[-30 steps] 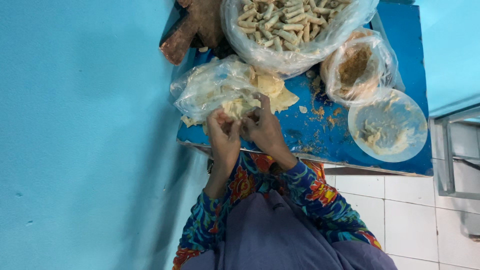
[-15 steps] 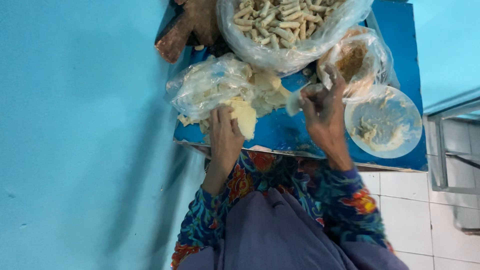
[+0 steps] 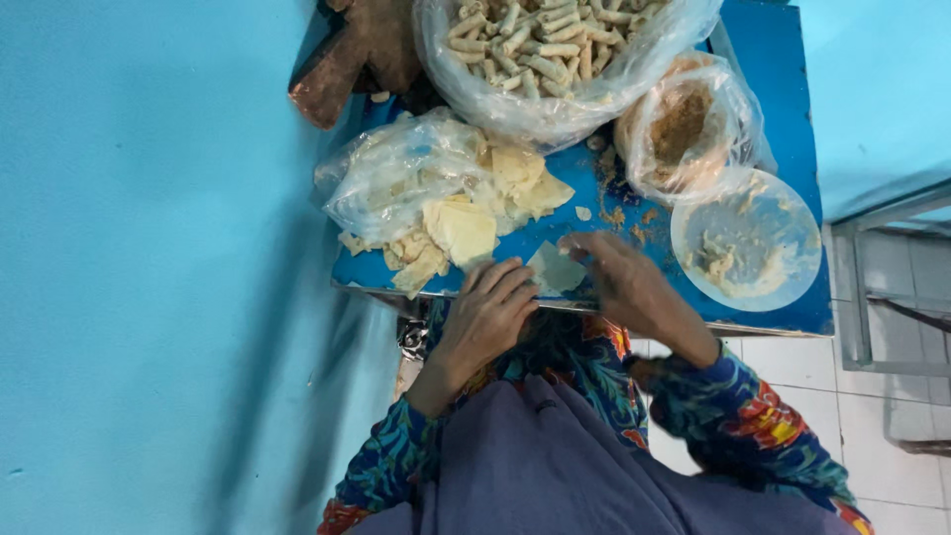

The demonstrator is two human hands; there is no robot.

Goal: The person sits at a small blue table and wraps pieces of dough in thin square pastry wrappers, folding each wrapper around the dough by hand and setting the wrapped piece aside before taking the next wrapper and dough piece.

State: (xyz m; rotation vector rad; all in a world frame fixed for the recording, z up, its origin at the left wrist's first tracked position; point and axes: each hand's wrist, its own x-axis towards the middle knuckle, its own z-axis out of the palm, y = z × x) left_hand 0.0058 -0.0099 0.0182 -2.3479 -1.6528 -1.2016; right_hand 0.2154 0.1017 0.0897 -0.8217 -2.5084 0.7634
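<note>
Two bare hands meet over a single pale, square pastry wrapper (image 3: 555,267) lying flat on the near edge of a blue-topped table (image 3: 792,129), seen from above. The left hand (image 3: 492,309) rests palm down with fingers spread and loose, its fingertips touching the wrapper's left side; it grips nothing. The right hand (image 3: 619,277) lies open and flat just right of the sheet, fingers reaching onto it, though blur hides whether anything is pinched beneath them.

Just beyond the left hand sits a loose stack of cream-coloured wrappers (image 3: 461,230) spilling from a crumpled clear plastic bag (image 3: 391,173). At the far side, a large clear bag of finished rolled pastry sticks (image 3: 540,45) fills the table's width. To the right stand a small clear bag of brown crumbly filling (image 3: 684,124) and a round clear plastic lid smeared with pale paste (image 3: 748,243).

The wrapper lies so close to the table's edge that a careless sweep could push it off onto the lap below. Thin sheets of this kind look liable to tear under pressing fingers, and scattered crumbs (image 3: 619,213) nearby could stick to it.
</note>
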